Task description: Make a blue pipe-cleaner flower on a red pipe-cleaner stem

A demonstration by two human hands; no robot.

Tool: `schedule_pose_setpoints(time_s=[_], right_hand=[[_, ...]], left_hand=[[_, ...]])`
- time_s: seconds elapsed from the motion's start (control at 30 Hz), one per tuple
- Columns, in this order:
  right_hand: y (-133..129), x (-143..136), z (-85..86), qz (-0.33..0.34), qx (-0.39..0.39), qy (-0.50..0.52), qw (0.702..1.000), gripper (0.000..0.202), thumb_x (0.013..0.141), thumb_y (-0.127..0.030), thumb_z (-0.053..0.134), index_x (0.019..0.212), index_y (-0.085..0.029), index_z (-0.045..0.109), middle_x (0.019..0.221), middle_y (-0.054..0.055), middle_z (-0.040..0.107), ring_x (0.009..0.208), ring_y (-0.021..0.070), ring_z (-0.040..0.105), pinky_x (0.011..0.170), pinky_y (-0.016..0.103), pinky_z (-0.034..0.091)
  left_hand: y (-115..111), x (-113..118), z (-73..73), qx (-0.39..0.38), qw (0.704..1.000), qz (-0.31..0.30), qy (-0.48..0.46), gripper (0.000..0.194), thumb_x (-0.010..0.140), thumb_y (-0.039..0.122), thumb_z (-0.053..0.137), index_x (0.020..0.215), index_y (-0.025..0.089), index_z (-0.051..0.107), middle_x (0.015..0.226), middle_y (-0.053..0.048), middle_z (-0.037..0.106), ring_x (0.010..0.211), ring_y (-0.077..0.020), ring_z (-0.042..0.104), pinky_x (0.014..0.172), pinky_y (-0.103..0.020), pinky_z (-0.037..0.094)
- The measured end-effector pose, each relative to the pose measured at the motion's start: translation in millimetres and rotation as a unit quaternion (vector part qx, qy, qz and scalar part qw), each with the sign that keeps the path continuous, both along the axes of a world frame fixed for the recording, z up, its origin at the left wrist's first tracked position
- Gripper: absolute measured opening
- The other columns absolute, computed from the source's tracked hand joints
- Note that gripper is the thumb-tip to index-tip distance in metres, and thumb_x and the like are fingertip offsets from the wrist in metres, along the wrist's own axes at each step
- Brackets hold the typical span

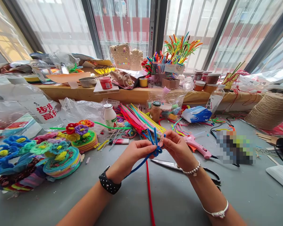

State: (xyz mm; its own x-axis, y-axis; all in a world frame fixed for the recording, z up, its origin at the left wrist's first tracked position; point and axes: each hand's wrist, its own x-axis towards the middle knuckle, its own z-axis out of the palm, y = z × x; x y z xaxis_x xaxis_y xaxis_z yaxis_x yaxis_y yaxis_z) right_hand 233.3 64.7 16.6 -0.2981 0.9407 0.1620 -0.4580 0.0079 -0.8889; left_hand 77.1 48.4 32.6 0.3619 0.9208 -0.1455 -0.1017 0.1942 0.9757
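Above the middle of the grey table, my left hand [141,151] pinches a looped piece of blue pipe cleaner [157,151], with several blue ends sticking up and one long tail running down to the left. My right hand [174,145] is closed on the same blue piece at its right side, thumb and finger pressed together. Beneath the hands a red pipe cleaner [149,188] runs toward the near edge. Scissors [167,164] with black handles lie behind my right wrist.
Finished pipe cleaner flowers [20,152] stand at the left. A bundle of coloured pipe cleaners [136,117], a white bottle [110,116] and a brown jar [155,111] are behind the hands. To the right are a pink glue gun [198,146] and a twine spool [267,110].
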Motion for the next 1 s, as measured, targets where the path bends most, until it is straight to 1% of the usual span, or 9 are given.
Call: schedule_pose_setpoints(time_s=[0.13, 0.23, 0.33, 0.4, 0.5, 0.63, 0.73, 0.87, 1.0], right_hand=[[0, 0, 0.7, -0.061, 0.047, -0.067, 0.995, 0.006, 0.065, -0.022, 0.064, 0.065, -0.019, 0.059, 0.061, -0.003, 0.061, 0.056, 0.0092, 0.053, 0.055, 0.022, 0.041], [0, 0, 1.6, -0.117, 0.092, -0.123, 0.981, 0.009, 0.065, -0.022, 0.064, 0.074, -0.021, 0.064, 0.071, -0.001, 0.063, 0.063, 0.0116, 0.056, 0.060, 0.025, 0.045], [-1, 1, 0.9, -0.145, 0.146, -0.176, 0.963, 0.014, 0.067, -0.021, 0.062, 0.080, -0.022, 0.065, 0.078, 0.001, 0.062, 0.067, 0.0140, 0.058, 0.061, 0.027, 0.049], [-1, 1, -0.2, -0.155, 0.184, -0.214, 0.947, 0.018, 0.069, -0.021, 0.060, 0.087, -0.022, 0.064, 0.083, 0.002, 0.062, 0.069, 0.0146, 0.059, 0.062, 0.028, 0.050], [-3, 1, -1.4, -0.177, 0.227, -0.268, 0.919, 0.027, 0.072, -0.019, 0.057, 0.099, -0.022, 0.058, 0.084, 0.002, 0.063, 0.072, 0.0148, 0.060, 0.065, 0.028, 0.052], [-5, 1, -0.6, -0.232, 0.308, -0.322, 0.865, 0.025, 0.074, -0.015, 0.053, 0.097, -0.023, 0.060, 0.089, 0.003, 0.064, 0.077, 0.0145, 0.060, 0.070, 0.027, 0.050], [-5, 1, 1.0, -0.232, 0.370, -0.347, 0.830, 0.026, 0.076, -0.011, 0.050, 0.096, -0.024, 0.061, 0.089, 0.002, 0.063, 0.079, 0.0138, 0.058, 0.072, 0.026, 0.048], [-3, 1, 1.6, -0.211, 0.400, -0.363, 0.815, 0.026, 0.075, -0.007, 0.048, 0.092, -0.020, 0.062, 0.085, 0.004, 0.061, 0.079, 0.0135, 0.057, 0.070, 0.025, 0.048], [-2, 2, -0.6, -0.210, 0.427, -0.381, 0.793, 0.024, 0.075, -0.007, 0.048, 0.088, -0.019, 0.063, 0.084, 0.005, 0.060, 0.081, 0.0141, 0.056, 0.073, 0.026, 0.047]], left_hand=[[0, 1, -1.6, -0.012, 1.000, 0.003, -0.005, 0.015, 0.066, 0.027, 0.060, 0.068, 0.012, 0.063, 0.065, -0.002, 0.058, 0.060, -0.0089, 0.050, 0.060, -0.019, 0.039], [2, 0, -3.9, -0.036, 0.999, 0.026, -0.024, 0.015, 0.065, 0.027, 0.061, 0.065, 0.013, 0.062, 0.064, -0.002, 0.059, 0.061, -0.0098, 0.052, 0.062, -0.021, 0.041], [5, -2, -7.1, -0.040, 0.998, 0.038, -0.033, 0.015, 0.064, 0.028, 0.062, 0.067, 0.013, 0.062, 0.067, -0.002, 0.060, 0.063, -0.0105, 0.053, 0.065, -0.022, 0.042], [6, -3, -9.1, -0.039, 0.998, 0.040, -0.027, 0.017, 0.064, 0.029, 0.063, 0.069, 0.013, 0.063, 0.068, -0.003, 0.061, 0.063, -0.0103, 0.054, 0.065, -0.022, 0.043], [7, -4, -10.7, -0.043, 0.998, 0.038, -0.021, 0.019, 0.064, 0.029, 0.063, 0.073, 0.012, 0.064, 0.071, -0.004, 0.063, 0.064, -0.0103, 0.054, 0.066, -0.022, 0.043], [7, -4, -11.1, -0.057, 0.997, 0.031, -0.038, 0.022, 0.065, 0.030, 0.062, 0.075, 0.011, 0.066, 0.074, -0.006, 0.064, 0.065, -0.0116, 0.055, 0.067, -0.024, 0.043], [8, -4, -11.9, -0.066, 0.996, 0.028, -0.051, 0.021, 0.065, 0.030, 0.062, 0.074, 0.011, 0.066, 0.075, -0.007, 0.065, 0.065, -0.0117, 0.055, 0.067, -0.024, 0.043], [9, -4, -14.1, -0.057, 0.997, 0.024, -0.054, 0.021, 0.066, 0.030, 0.061, 0.075, 0.012, 0.066, 0.074, -0.006, 0.065, 0.065, -0.0103, 0.054, 0.068, -0.023, 0.042], [9, -5, -14.3, -0.048, 0.997, 0.034, -0.049, 0.022, 0.064, 0.030, 0.062, 0.074, 0.011, 0.066, 0.074, -0.007, 0.065, 0.065, -0.0116, 0.054, 0.067, -0.024, 0.042]])
